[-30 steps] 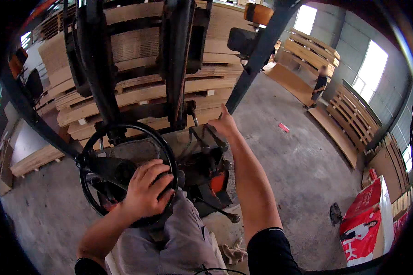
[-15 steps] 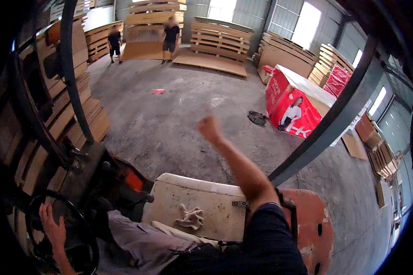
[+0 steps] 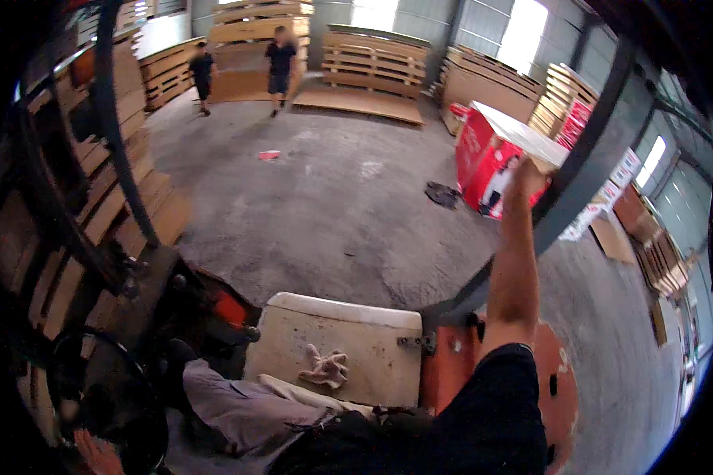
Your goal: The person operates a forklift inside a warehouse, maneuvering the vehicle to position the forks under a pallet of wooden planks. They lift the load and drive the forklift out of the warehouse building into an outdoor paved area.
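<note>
My left hand (image 3: 98, 454) is at the lower part of a black steering wheel (image 3: 52, 378), partly cut off by the picture's edge. Its visible fingers look stretched out flat, not wrapped round the rim. My right arm reaches out over the white hinged cover, and my right hand (image 3: 524, 184) is raised beside a grey slanting post (image 3: 582, 150). The fingers are blurred against the red-wrapped stack (image 3: 477, 158), and whether they touch the post cannot be made out. On the white cover (image 3: 372, 348) a pale work glove (image 3: 325, 367) lies loose.
Two people (image 3: 203, 73) (image 3: 280, 65) stand on the far concrete floor, near stacks of boards (image 3: 376, 67). A dark bundle (image 3: 442, 195) and a small red piece (image 3: 269, 155) lie on the floor. More boards (image 3: 146, 190) rise close on the left.
My right hand has swung right, from above the floor to beside the post. My left hand has slid down to the wheel's lower part. Both people have shifted position.
</note>
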The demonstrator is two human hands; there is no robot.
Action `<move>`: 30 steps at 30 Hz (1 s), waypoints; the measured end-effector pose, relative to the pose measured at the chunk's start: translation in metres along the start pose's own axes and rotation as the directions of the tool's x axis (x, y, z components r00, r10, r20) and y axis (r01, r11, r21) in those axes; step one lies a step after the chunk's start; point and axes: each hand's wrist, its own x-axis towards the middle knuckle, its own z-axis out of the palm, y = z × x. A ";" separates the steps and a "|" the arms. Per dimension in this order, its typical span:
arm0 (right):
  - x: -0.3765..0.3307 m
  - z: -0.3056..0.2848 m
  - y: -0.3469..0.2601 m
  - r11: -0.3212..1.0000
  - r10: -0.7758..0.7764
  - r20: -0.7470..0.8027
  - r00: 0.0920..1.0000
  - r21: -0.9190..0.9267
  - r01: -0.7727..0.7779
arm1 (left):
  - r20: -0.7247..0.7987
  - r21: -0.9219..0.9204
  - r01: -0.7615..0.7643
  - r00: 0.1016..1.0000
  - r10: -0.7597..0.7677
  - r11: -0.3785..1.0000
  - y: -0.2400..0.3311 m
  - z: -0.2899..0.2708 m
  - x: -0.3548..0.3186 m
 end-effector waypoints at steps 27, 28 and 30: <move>-0.627 -0.264 -0.130 0.989 -0.137 0.516 -0.846 0.124 -0.084 | -0.282 -0.421 0.242 0.881 -0.380 0.874 0.034 -0.124 0.056; -0.631 -0.264 -0.145 0.987 -0.087 0.431 -0.898 0.158 -0.019 | -0.302 -0.431 0.245 0.867 -0.395 0.868 0.033 -0.123 0.052; -0.640 -0.286 -0.153 0.975 -0.184 0.472 -0.862 0.201 -0.098 | -0.345 -0.458 0.236 0.841 -0.417 0.857 0.036 -0.117 0.052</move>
